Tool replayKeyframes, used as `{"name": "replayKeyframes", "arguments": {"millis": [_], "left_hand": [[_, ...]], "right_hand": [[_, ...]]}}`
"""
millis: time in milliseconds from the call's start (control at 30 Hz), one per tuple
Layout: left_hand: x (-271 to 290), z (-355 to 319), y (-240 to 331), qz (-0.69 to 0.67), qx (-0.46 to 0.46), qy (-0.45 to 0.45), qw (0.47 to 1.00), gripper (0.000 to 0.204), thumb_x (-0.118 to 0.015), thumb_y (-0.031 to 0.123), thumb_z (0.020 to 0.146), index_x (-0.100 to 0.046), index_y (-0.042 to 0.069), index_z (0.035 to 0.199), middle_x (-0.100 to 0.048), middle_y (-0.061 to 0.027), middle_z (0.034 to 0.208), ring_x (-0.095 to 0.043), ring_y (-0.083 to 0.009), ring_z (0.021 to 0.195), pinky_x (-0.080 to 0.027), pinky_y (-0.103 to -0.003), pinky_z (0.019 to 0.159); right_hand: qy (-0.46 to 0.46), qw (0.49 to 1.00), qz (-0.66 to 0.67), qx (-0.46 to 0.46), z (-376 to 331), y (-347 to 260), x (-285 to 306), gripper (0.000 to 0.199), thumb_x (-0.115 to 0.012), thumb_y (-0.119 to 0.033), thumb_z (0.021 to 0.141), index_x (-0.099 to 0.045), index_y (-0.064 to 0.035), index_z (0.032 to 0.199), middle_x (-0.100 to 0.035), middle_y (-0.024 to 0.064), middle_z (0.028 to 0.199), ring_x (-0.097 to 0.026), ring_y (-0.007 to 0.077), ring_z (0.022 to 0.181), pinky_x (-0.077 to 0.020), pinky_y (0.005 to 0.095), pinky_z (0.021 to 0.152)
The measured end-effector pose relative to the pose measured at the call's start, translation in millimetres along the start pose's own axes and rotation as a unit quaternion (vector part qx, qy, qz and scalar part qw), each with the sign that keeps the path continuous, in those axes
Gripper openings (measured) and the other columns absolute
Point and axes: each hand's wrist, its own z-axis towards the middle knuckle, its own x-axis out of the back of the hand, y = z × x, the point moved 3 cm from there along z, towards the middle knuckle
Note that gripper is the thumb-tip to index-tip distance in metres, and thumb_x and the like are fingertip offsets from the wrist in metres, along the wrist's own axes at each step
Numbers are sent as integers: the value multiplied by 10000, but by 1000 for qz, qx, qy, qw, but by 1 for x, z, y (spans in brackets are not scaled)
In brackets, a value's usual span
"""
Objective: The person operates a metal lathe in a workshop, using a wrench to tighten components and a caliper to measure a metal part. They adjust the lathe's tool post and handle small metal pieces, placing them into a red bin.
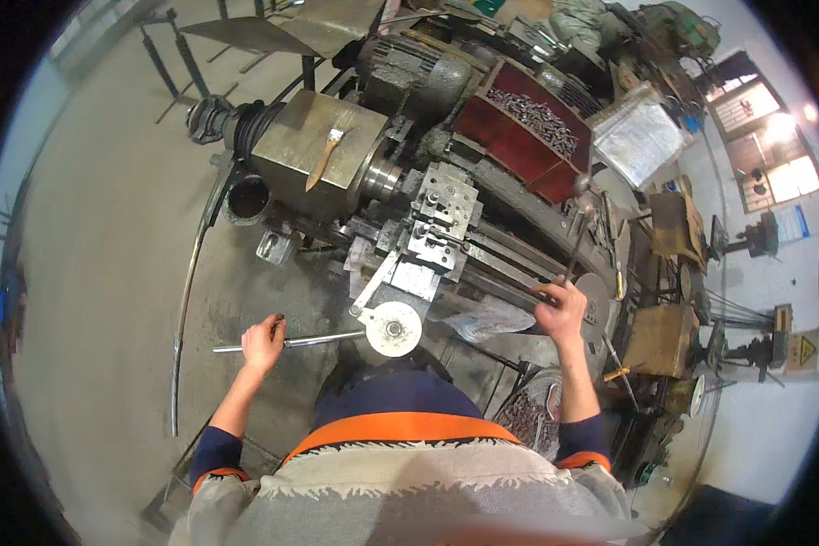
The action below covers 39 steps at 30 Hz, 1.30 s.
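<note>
My left hand (264, 343) is closed around a long steel bar handle (328, 339), whose far end meets a pale round disc (394, 328) in front of my waist. On the right, my right hand (561, 311) has its fingers wrapped round the lower end of a dark lever (576, 244), which slants up toward a round knob. Between and beyond my hands sits the lathe's tool slide (444, 205), with metal blocks bolted on it. Left of the slide, the shiny spindle chuck (382, 179) sticks out of the headstock (287, 136).
A wooden-handled brush (326, 159) lies on the headstock. Behind the slide stands a red bin (500, 127) full of small metal parts. A long thin rod (188, 300) slopes down at the left. Near my right forearm is a basket (530, 414) of small parts.
</note>
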Motion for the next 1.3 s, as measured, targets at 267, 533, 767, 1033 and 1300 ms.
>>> {"name": "replayKeyframes", "arguments": {"millis": [267, 533, 767, 1033, 1300], "left_hand": [[2, 12, 8, 26, -39, 115, 992, 223, -597, 301, 810, -669, 128, 930, -610, -79, 588, -606, -296, 562, -457, -426, 545], [9, 18, 15, 49, 28, 94, 994, 233, -606, 294, 790, -674, 125, 935, -640, -89, 632, -629, -302, 611, -478, -423, 581], [7, 20, 16, 49, 46, 86, 994, 224, -598, 280, 782, -675, 127, 926, -647, -102, 651, -633, -309, 627, -482, -423, 593], [4, 19, 11, 49, 21, 110, 993, 223, -592, 263, 776, -671, 112, 920, -632, -105, 625, -620, -315, 603, -471, -430, 568], [8, 19, 17, 52, 20, 113, 992, 218, -583, 243, 780, -670, 102, 921, -623, -116, 612, -611, -321, 572, -464, -436, 539]], "right_hand": [[-211, 946, -220, 110, 41, 6, -29, 116, -617, -238, 516, -692, -166, 566, -585, 98, 591, -603, 277, 582, -482, 379, 525], [-265, 939, -216, -45, 31, 20, -39, 128, -620, -211, 579, -693, -110, 609, -618, 131, 610, -617, 307, 589, -509, 402, 598], [-300, 931, 146, -150, -3, 1, -49, 242, -527, -160, 628, -718, -34, 704, -532, 47, 473, -474, 136, 421, -373, 284, 426], [-260, 768, 482, -332, -41, -80, -67, 281, -483, -87, 678, -703, 41, 798, -454, -26, 472, -325, 44, 397, -220, 209, 376], [-283, 720, 527, -351, -50, -105, -83, 295, -475, -53, 677, -698, 51, 841, -455, -25, 476, -322, 32, 404, -225, 201, 387]]}}
